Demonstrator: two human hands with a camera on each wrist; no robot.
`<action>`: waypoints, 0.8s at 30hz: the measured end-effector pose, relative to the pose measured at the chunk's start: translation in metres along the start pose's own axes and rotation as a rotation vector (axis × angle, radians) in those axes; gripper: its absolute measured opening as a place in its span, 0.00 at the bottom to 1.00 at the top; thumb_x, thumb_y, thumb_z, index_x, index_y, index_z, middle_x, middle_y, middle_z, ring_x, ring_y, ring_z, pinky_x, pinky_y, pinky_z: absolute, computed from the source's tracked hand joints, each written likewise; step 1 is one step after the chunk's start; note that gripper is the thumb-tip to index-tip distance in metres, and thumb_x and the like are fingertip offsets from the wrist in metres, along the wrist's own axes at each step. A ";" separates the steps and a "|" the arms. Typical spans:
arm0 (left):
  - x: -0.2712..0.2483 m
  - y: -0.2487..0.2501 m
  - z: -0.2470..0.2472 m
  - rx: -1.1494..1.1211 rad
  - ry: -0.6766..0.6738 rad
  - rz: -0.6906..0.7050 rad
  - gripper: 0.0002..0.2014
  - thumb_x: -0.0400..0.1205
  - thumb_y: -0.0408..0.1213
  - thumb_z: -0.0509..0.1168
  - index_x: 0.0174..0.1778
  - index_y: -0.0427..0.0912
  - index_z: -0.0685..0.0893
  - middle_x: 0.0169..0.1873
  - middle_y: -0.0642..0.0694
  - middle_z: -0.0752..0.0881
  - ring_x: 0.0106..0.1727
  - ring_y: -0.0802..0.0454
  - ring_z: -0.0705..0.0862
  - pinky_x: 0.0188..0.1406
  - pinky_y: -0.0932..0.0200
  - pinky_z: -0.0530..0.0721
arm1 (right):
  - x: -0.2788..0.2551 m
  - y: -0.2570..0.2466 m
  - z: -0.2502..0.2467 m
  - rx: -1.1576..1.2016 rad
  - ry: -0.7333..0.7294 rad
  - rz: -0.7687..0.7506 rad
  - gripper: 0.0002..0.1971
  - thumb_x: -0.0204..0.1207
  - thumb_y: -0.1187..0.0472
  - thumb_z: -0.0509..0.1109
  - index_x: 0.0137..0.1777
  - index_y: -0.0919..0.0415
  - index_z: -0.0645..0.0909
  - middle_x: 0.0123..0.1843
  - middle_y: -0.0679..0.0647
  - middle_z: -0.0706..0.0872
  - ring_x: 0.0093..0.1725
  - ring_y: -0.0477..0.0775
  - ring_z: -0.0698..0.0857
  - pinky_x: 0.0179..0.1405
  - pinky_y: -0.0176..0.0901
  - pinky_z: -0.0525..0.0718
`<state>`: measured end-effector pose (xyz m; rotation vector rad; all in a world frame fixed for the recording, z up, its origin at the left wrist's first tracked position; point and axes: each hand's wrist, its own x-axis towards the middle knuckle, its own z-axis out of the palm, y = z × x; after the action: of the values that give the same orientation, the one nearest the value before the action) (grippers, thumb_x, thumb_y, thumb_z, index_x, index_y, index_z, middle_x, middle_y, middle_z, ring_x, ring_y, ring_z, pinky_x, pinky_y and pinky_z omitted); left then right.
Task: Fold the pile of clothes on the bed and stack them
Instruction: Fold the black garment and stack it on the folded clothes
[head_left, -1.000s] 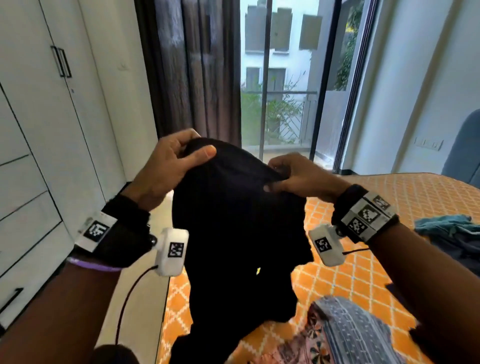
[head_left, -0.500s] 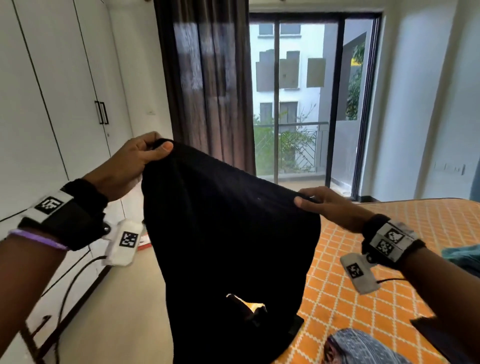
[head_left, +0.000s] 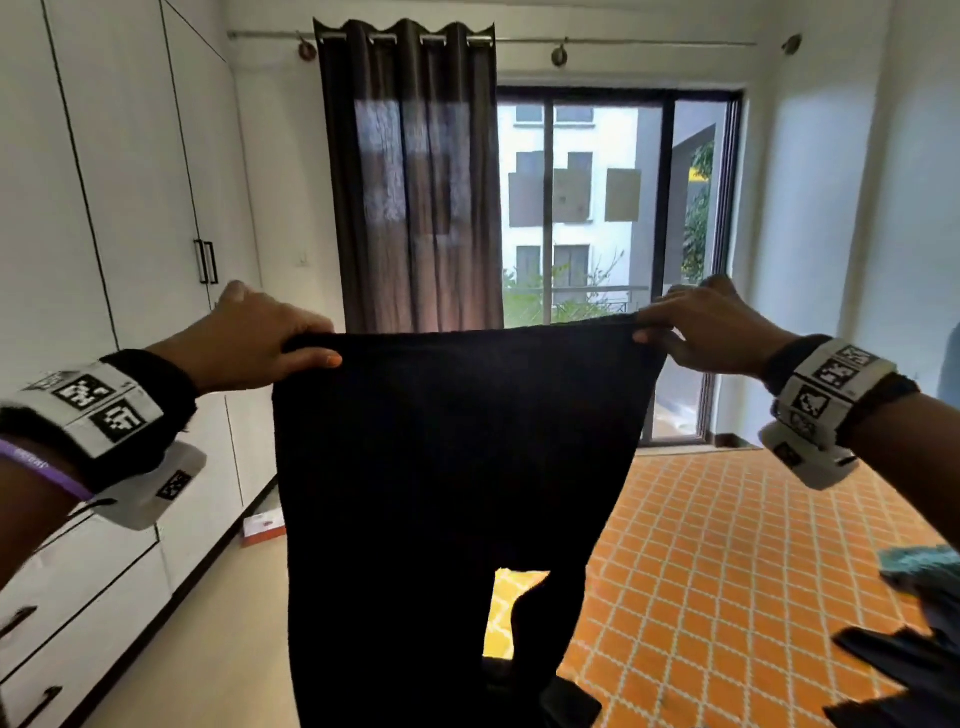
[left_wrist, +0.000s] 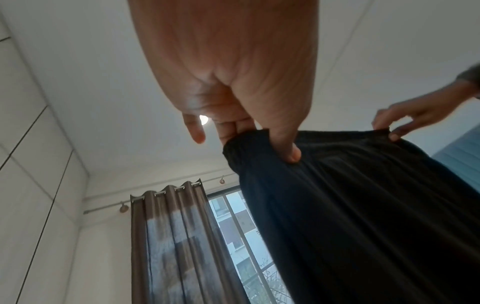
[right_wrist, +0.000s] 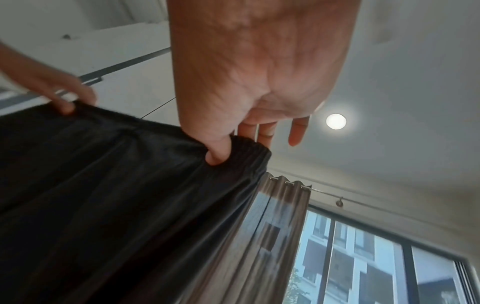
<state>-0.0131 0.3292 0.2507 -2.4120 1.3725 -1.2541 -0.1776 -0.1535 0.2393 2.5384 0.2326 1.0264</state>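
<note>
A pair of black trousers (head_left: 447, 493) hangs stretched out by its waistband in front of me, legs dangling over the edge of the bed (head_left: 727, 561). My left hand (head_left: 270, 343) pinches the left end of the waistband; in the left wrist view the thumb (left_wrist: 288, 148) presses the ribbed band against the fingers. My right hand (head_left: 701, 332) pinches the right end, its thumb (right_wrist: 218, 152) dug into the black fabric (right_wrist: 116, 195). Both hands are raised at chest height, wide apart, so the band is taut.
The bed has an orange lattice-patterned sheet. More clothes (head_left: 914, 623), teal and dark, lie at its right edge. White wardrobes (head_left: 104, 260) line the left wall, with a floor strip between them and the bed. A brown curtain (head_left: 415, 182) and a glass door are ahead.
Both hands have moved apart and up, spreading the bunched black garment until its waistband is stretched flat. The view has tilted upward, away from the bed.
</note>
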 end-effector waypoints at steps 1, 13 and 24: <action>0.006 -0.003 -0.001 0.066 0.033 0.008 0.28 0.80 0.72 0.41 0.42 0.57 0.79 0.24 0.58 0.78 0.25 0.55 0.75 0.48 0.51 0.65 | 0.004 0.002 -0.004 -0.103 0.013 -0.009 0.17 0.85 0.46 0.56 0.53 0.52 0.85 0.44 0.49 0.91 0.51 0.58 0.88 0.54 0.54 0.65; 0.031 -0.007 -0.014 -0.568 -0.121 -0.114 0.27 0.67 0.83 0.53 0.49 0.69 0.80 0.46 0.69 0.83 0.52 0.69 0.81 0.53 0.65 0.75 | 0.034 0.005 -0.004 -0.049 -0.532 0.324 0.35 0.82 0.49 0.71 0.84 0.53 0.60 0.67 0.59 0.84 0.71 0.61 0.75 0.64 0.55 0.80; 0.020 0.007 0.025 -0.152 -0.183 0.019 0.17 0.78 0.46 0.75 0.41 0.58 0.70 0.35 0.62 0.74 0.34 0.67 0.75 0.32 0.69 0.67 | 0.017 -0.004 0.027 0.182 -0.250 0.343 0.15 0.71 0.51 0.82 0.40 0.39 0.75 0.41 0.47 0.83 0.52 0.57 0.82 0.48 0.55 0.84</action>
<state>0.0050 0.3023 0.2433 -2.5309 1.4807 -0.9278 -0.1467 -0.1526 0.2300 2.9084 -0.1955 0.8199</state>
